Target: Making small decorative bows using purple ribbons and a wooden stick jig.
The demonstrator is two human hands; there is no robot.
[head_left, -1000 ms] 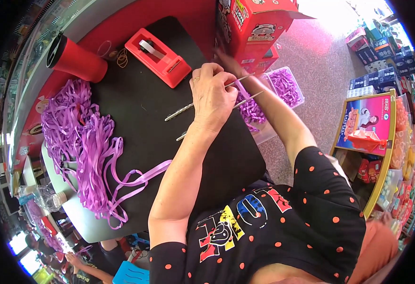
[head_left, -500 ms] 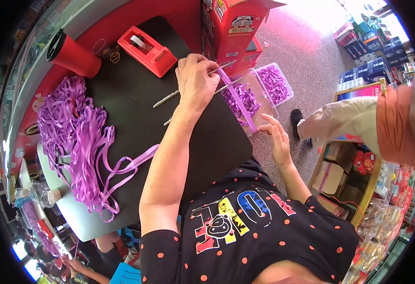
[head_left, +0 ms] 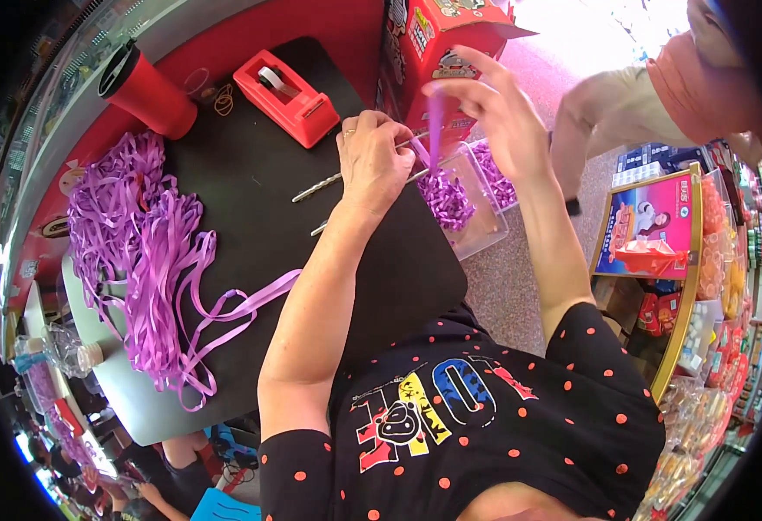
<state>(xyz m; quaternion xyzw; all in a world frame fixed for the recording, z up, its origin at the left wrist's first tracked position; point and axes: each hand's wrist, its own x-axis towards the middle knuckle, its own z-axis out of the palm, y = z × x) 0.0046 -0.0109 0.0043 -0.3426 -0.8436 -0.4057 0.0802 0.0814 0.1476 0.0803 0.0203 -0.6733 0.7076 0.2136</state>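
Note:
My left hand (head_left: 372,161) rests at the far edge of the black table top (head_left: 250,182), shut on a thin metal tool (head_left: 316,187) whose two long prongs stick out to the left. One end of a purple ribbon strip (head_left: 435,130) is also in this hand. The strip runs up to my right hand (head_left: 485,100), which is raised above the table's right edge and pinches its upper end. Below both hands stands a clear plastic box (head_left: 485,230) with curled purple ribbon pieces (head_left: 446,198) inside.
A big heap of long purple ribbon (head_left: 129,243) covers the table's left side. At the far edge stand a red tape dispenser (head_left: 287,95), a red cup (head_left: 148,89) and a red cardboard box (head_left: 450,43). Another person (head_left: 659,95) bends over beside a display shelf (head_left: 659,252) on the right.
My right hand has risen from low beside the clear box to above it, taking the ribbon strip upright. My left hand has stayed put. The other person has come closer at the upper right.

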